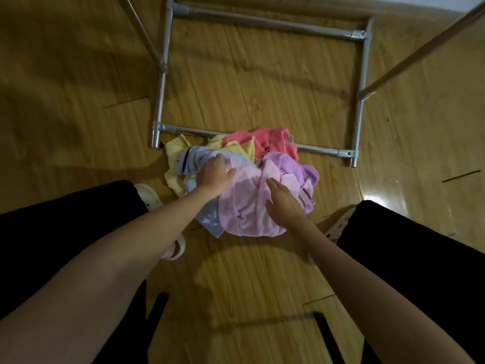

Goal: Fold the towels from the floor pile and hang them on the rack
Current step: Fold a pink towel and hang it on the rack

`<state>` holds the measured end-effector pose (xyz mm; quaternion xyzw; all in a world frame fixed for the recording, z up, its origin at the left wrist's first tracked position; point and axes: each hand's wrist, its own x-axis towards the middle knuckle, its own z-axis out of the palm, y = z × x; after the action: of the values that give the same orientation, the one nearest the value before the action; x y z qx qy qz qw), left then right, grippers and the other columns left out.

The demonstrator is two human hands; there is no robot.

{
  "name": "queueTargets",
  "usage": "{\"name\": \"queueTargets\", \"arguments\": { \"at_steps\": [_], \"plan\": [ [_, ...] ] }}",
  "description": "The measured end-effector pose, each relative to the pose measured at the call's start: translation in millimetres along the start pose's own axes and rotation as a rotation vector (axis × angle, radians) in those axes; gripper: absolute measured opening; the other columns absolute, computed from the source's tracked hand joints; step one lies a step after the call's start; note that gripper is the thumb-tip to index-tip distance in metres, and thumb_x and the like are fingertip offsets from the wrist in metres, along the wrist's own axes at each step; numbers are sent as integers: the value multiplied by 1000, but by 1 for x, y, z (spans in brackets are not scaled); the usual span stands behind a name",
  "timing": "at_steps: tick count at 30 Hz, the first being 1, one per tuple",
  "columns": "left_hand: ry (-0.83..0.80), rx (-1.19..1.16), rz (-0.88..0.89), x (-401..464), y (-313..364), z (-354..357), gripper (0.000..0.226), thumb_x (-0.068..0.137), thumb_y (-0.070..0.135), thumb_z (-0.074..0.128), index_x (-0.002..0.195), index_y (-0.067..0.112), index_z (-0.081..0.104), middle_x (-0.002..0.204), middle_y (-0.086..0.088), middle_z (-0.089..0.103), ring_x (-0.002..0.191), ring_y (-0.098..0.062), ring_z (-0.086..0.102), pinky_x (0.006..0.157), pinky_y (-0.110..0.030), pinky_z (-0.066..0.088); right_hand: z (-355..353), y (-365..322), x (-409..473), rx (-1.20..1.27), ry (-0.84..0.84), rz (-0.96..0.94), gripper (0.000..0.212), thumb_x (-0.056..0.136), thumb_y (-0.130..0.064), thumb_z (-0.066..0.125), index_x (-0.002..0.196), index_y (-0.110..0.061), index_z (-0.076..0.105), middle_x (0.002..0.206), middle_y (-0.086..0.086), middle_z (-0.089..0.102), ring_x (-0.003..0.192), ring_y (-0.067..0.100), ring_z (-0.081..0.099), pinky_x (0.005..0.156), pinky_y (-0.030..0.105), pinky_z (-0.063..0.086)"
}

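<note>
A pile of towels lies on the wooden floor against the rack's front bar: a pale pink towel [246,208] on top at the front, a light blue striped one [194,158] to its left, yellow [178,153], coral [273,140] and lilac [286,164] ones behind. My left hand [214,176] rests on the blue and pink towels with its fingers spread. Over the pink towel's right side my right hand [282,198] lies flat, fingers straight. The metal rack's base frame [359,114] stands just beyond the pile.
My legs in black trousers and pale slippers [149,197] flank the pile on both sides. Slanted rack poles [420,53] rise at the left and right. Bare wooden floor [249,271] stretches in front of me and inside the rack's frame.
</note>
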<state>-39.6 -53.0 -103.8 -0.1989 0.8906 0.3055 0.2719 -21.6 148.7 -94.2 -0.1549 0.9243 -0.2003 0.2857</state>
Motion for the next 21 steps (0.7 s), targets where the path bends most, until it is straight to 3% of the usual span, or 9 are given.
{"name": "queueTargets", "arguments": {
  "at_steps": [3,6,8,11,15,17,19,20,21],
  "plan": [
    [34,-114,-130,25,-1,11,46,88,41,60,108,0,58,103,-18,65,97,-33,60,80,-41,51,8,4,13,29,22,7,55,92,-5,49,144,3,32,149,20,36,138,30,34,115,33,19],
    [53,-184,-212,31,-2,18,28,90,28,56,88,2,64,87,-16,66,89,-31,62,71,-34,47,13,0,24,72,85,-26,53,90,-5,52,140,5,37,145,22,41,135,33,39,113,37,26],
    [124,-274,-244,25,2,19,24,89,13,52,66,7,55,67,-8,56,76,-26,54,64,-31,37,13,-4,31,75,32,-18,54,90,-8,51,141,3,37,144,20,43,133,34,40,111,39,31],
    [259,-451,-243,7,10,16,15,90,9,49,78,6,59,78,-6,54,78,-20,50,72,-32,42,8,-13,38,63,-34,-28,59,92,-12,51,146,-2,29,149,16,37,135,32,35,111,42,31],
    [248,-642,-159,-36,29,6,9,91,8,52,87,8,60,89,-8,61,86,-19,55,78,-31,45,-5,-26,43,81,-88,-83,71,81,-8,62,145,-10,32,146,11,42,136,31,34,111,45,29],
    [243,-679,-124,-61,35,1,9,92,9,53,94,8,61,93,-5,63,87,-16,56,79,-29,45,-14,-32,42,98,-101,-124,60,73,-3,63,132,-9,50,131,12,55,125,33,46,103,45,35],
    [265,-726,-92,-85,38,-3,7,91,7,53,89,9,59,87,-2,61,84,-14,56,75,-27,44,-27,-39,32,66,-82,-142,20,73,-9,61,93,-11,64,95,10,65,97,34,57,89,42,38],
    [287,-754,-82,-96,40,-6,7,91,5,54,85,9,57,83,-1,60,81,-14,55,73,-27,43,-35,-40,25,48,-78,-165,1,76,-14,60,75,-14,59,76,4,59,83,30,55,81,40,37],
    [314,-786,-82,-106,42,-11,8,91,4,54,83,8,56,80,-2,59,79,-14,54,71,-27,42,-45,-42,16,41,-97,-158,12,79,-17,61,69,-15,55,66,-2,49,76,26,50,75,37,35]
  ]
}}
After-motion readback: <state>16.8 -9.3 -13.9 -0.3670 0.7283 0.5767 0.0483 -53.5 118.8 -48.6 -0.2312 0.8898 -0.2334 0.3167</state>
